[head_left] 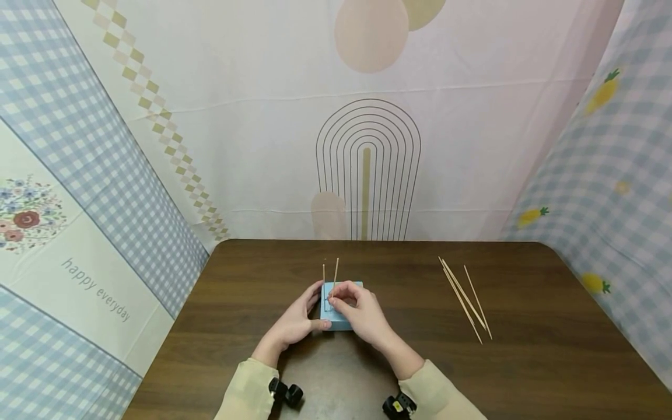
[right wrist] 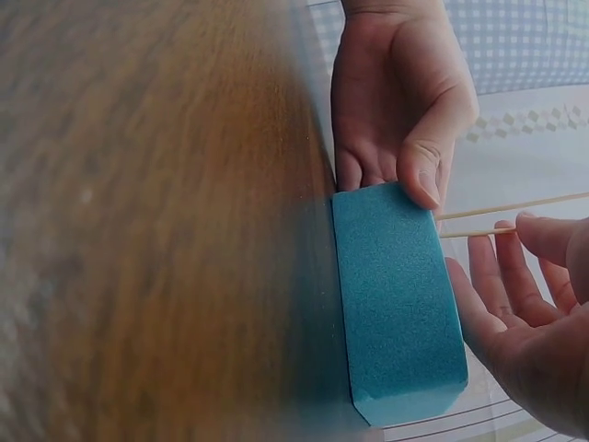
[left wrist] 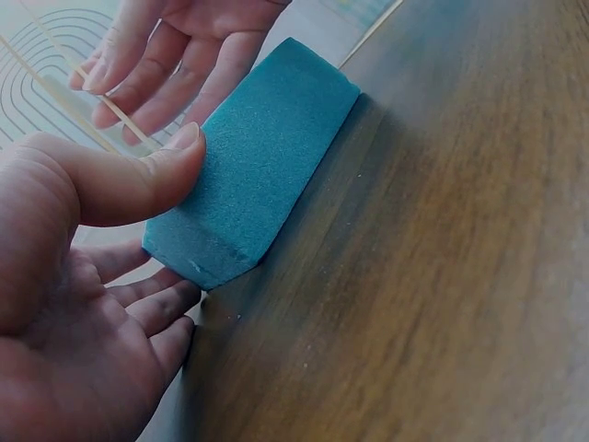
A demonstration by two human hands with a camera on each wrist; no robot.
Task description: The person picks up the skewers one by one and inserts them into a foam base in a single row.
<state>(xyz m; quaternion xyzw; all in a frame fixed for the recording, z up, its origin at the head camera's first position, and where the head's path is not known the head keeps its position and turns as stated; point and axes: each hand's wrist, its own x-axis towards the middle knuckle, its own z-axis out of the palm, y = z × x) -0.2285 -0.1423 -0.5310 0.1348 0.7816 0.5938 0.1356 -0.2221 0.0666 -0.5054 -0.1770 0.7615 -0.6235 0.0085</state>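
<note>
brown table (head_left: 409, 291), left hand (head_left: 296, 318) and right hand (head_left: 366, 312) apparently planting a stick (head_left: 336, 273) in the blue block (right wrist: 400, 290).
at nine o'clock, the left hand grips the block; at four, the right pinches the stick, tip contact unclear; a straight press seems needed next. standing stick (head_left: 324, 283) near nine, loose sticks (head_left: 463, 291) at three.
</note>
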